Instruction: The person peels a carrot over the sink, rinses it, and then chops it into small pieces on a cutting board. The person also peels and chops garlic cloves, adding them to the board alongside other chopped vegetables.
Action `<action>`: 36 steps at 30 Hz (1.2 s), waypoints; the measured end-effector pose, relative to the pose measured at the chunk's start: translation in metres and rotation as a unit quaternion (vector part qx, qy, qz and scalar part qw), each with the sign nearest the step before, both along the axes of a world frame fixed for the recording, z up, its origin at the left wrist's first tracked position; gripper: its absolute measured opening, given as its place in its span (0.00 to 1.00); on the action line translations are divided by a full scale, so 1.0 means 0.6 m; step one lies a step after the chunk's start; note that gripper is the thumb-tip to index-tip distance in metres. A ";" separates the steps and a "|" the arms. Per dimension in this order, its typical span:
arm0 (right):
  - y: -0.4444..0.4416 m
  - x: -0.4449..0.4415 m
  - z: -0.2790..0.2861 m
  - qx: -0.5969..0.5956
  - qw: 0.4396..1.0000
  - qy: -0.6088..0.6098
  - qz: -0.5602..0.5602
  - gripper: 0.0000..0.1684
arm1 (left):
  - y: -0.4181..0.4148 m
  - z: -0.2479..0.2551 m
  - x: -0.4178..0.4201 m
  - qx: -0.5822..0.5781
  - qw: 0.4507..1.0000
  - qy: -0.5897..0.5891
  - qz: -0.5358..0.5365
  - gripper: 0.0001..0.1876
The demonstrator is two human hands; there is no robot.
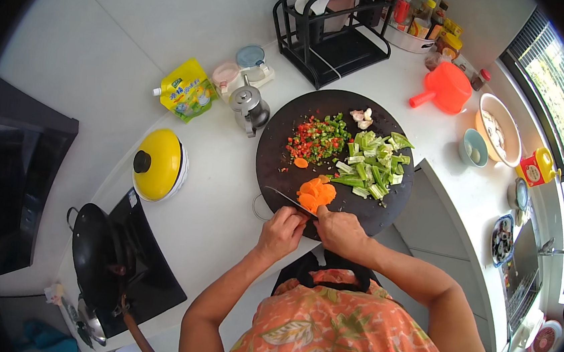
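On a round dark cutting board (283, 163), my right hand (341, 232) grips a kitchen knife (287, 196), whose blade points to the left. My left hand (283, 230) is beside the blade with its fingers curled on a piece of carrot (303, 219), mostly hidden by the fingers. Just beyond the blade lies a pile of orange carrot slices (316, 193), with one loose slice (301, 163) farther up. Chopped red and green peppers (318, 139) lie at the upper left of the board, cut green vegetable pieces (376, 166) at the right, and garlic cloves (362, 117) near the far edge.
Left of the board are a yellow-lidded pot (158, 165) and a black wok (96, 255) on a cooktop. A metal pot (249, 105), a seasoning pouch (189, 90) and a black rack (330, 54) stand behind. A red dipper (448, 87), bowls (474, 148) and a sink (524, 277) are at right.
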State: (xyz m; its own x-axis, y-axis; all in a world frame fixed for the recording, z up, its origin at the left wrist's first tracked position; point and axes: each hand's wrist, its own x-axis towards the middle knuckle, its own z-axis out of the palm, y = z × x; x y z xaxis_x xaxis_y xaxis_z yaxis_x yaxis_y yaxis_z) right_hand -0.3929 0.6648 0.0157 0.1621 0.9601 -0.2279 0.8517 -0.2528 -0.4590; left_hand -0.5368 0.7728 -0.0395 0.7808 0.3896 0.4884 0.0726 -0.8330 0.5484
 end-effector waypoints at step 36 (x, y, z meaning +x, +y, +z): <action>0.002 0.014 -0.009 0.005 1.000 0.010 -0.027 0.12 | 0.000 -0.014 -0.010 -0.033 0.999 -0.030 0.026 0.12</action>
State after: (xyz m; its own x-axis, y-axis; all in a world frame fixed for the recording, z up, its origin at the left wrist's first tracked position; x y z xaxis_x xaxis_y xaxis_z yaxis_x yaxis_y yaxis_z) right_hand -0.3845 0.6661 0.0101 0.2091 0.9522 -0.2225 0.8277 -0.2935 -0.4783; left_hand -0.5426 0.7729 -0.0479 0.7283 0.4615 0.5065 0.0797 -0.7913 0.6063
